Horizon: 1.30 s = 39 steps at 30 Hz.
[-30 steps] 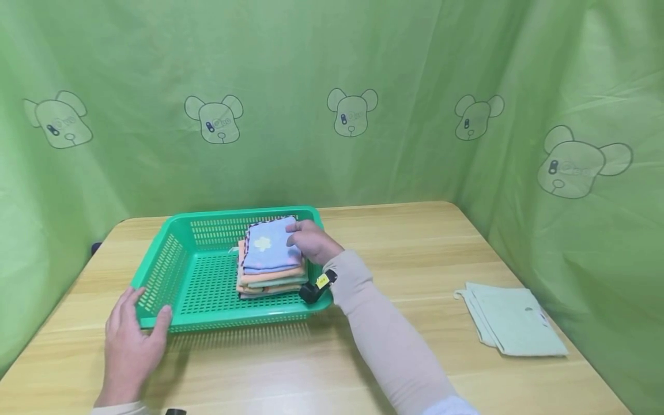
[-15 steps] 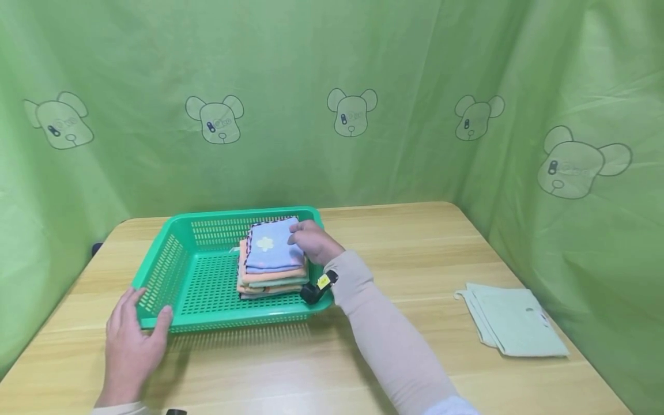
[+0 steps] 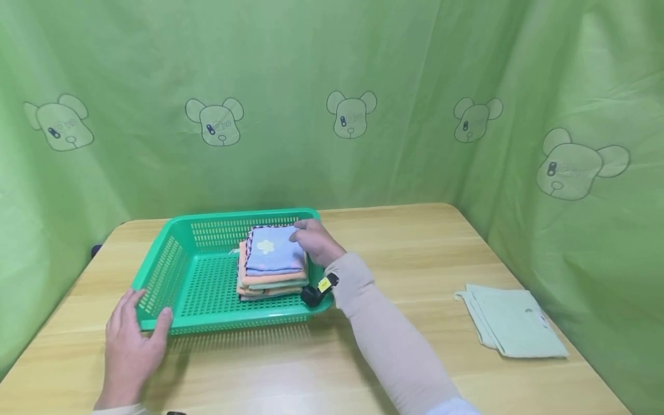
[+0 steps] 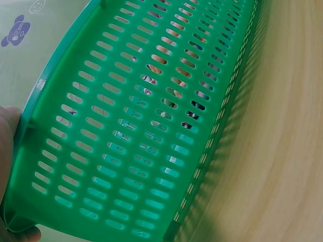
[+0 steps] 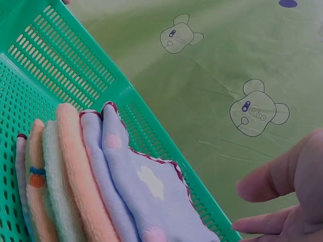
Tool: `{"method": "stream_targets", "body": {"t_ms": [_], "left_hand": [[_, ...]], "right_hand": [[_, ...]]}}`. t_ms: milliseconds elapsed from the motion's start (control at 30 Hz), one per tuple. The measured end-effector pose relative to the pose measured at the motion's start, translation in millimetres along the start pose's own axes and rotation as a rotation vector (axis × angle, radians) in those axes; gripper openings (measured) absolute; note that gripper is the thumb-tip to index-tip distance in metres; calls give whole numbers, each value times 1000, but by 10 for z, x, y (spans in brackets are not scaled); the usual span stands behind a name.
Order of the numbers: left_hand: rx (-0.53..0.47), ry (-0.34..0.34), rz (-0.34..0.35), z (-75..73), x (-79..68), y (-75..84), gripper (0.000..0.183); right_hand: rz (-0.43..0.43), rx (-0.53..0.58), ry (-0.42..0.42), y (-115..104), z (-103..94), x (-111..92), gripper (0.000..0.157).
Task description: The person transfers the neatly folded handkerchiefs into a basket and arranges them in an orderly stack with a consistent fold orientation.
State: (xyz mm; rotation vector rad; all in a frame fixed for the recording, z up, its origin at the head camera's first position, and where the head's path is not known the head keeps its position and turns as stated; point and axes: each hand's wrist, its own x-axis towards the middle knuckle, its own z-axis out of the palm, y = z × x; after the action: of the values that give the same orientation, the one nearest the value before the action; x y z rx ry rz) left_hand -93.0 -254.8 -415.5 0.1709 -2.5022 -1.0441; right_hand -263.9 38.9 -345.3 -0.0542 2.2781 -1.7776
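Observation:
A green plastic basket [image 3: 228, 314] stands on the table, its corner toward me on the left held by my left hand [image 3: 132, 340], with the thumb at the front rim and the fingers along the side. Inside the basket on the right lies a stack of folded towels [image 3: 275, 278] in orange, green and other colours. On top is a blue towel [image 3: 277, 253] with a white flower and dark-edged trim. My right hand [image 3: 319, 242] hovers at the stack's right edge; in the right wrist view its fingers [image 5: 267, 184] are spread, apart from the blue towel.
A folded pale green cloth [image 3: 519, 323] lies on the wooden table [image 3: 404, 242] at the right. Green curtains [image 3: 280, 75] printed with bear heads hang behind and at both sides. The basket's left half shows its bare slotted floor.
The blue towel's far edge has come down flatter onto the stack, and my right fingers have let go of it. My left hand and the basket stay in place.

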Motion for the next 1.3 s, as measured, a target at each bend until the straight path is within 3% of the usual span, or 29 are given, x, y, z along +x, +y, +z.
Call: {"method": "stream_targets", "body": {"t_ms": [333, 700, 933, 1200, 1300], "left_hand": [[7, 2, 0, -5, -1, 0, 66], [-1, 8, -7, 4, -16, 2, 65], [2, 9, -15, 3, -24, -21, 66], [-9, 10, -24, 1, -35, -29, 65], [-7, 10, -24, -9, -31, -26, 65]], "right_hand": [[-85, 7, 21, -43, -233, -120, 52], [-120, 48, 67, 112, -916, -264, 57], [-128, -183, 37, 323, -1536, -488, 53], [-66, -420, 36, 441, -2162, -777, 54], [-77, -566, 44, 498, -2367, -856, 50]]}}
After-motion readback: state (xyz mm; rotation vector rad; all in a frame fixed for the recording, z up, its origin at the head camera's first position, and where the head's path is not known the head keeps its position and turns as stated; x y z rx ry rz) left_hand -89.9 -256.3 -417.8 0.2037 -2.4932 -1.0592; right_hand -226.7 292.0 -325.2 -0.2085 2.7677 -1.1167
